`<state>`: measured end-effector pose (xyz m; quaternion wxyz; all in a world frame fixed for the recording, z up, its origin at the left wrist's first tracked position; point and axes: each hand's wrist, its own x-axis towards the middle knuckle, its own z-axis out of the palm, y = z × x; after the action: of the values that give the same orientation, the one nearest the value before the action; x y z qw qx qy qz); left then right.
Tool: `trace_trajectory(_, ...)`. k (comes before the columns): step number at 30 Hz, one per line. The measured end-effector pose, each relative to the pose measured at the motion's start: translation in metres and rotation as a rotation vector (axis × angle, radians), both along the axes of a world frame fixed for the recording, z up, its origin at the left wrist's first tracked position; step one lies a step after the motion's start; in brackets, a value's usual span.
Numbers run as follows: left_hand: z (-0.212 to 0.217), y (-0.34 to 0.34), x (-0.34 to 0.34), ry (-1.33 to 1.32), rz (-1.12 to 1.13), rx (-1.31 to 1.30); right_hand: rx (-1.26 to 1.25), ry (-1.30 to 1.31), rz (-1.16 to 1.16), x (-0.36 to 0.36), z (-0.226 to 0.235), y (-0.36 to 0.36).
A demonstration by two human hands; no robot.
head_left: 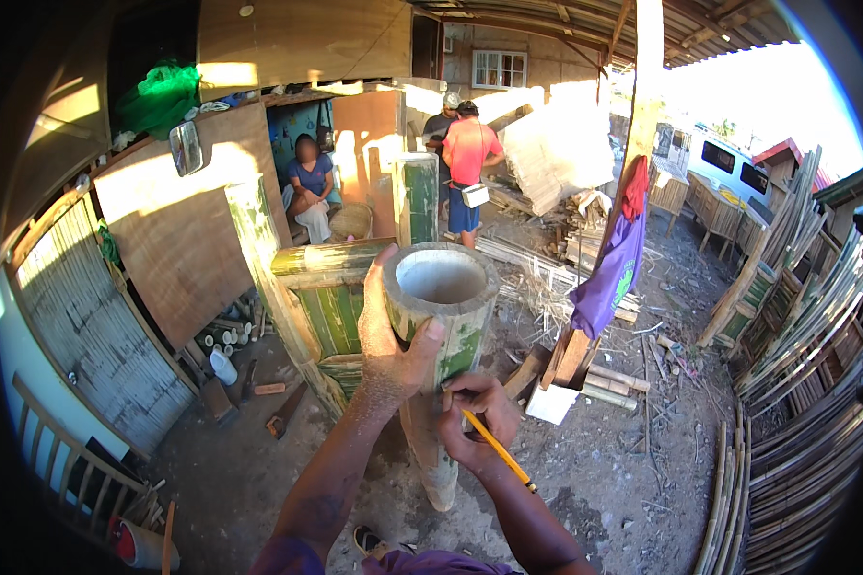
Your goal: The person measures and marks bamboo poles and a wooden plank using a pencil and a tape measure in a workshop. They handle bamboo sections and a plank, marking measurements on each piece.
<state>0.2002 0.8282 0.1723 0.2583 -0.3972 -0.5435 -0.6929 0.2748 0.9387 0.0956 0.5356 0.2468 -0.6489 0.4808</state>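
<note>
A thick upright bamboo post [462, 356] stands in front of me, its hollow round top facing up and patches of green skin on its side. My left hand [389, 356] is closed round the post just below the rim, thumb across the near side and fingers along the left; dust coats the wrist. Lower down, my right hand [487, 414] pinches a yellow pencil [501, 448] against the post's near side. The pencil's back end slants down to the right, and its tip is hidden by my fingers. A green bamboo panel [331, 316] adjoins the post on the left.
Another bamboo post [416, 196] rises behind. A wooden pillar [644, 115] with a purple cloth [612, 273] stands at right. Bamboo poles [805, 470] are stacked far right. A handsaw [286, 410] lies at left. A seated person [309, 182] and two standing people are farther back.
</note>
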Motion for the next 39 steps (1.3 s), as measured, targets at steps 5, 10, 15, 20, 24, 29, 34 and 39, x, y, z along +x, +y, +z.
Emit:
trace_trajectory(5, 0.001, 0.000, 0.000, 0.020, 0.012, -0.005, 0.036, 0.001, -0.036, 0.001, 0.013, 0.001)
trace_trajectory(10, 0.001, 0.001, 0.002, -0.006, -0.037, 0.028, -0.161, 0.040, 0.122, 0.001, 0.025, 0.000)
trace_trajectory(15, -0.003, -0.006, -0.006, 0.020, 0.116, -0.107, -0.312, 0.053, 0.145, 0.013, 0.031, 0.004)
trace_trajectory(20, -0.021, -0.010, -0.001, 0.008, 0.082, -0.125, -0.205, 0.017, -0.017, 0.024, 0.030, -0.001)
trace_trajectory(24, -0.034, -0.022, 0.003, -0.034, 0.169, -0.302, -0.259, -0.029, 0.049, 0.025, 0.031, -0.017)
trace_trajectory(29, -0.027, -0.042, -0.010, 0.058, -0.005, -0.272, -0.389, 0.134, 0.008, -0.005, 0.065, 0.001)
trace_trajectory(34, -0.006, -0.062, -0.042, -0.075, -0.311, -0.192, -0.543, -0.016, 0.255, -0.087, 0.101, 0.042)
trace_trajectory(39, -0.020, -0.030, -0.112, -0.195, -0.185, -0.337, -0.382, -0.238, 0.399, -0.210, 0.094, 0.060)
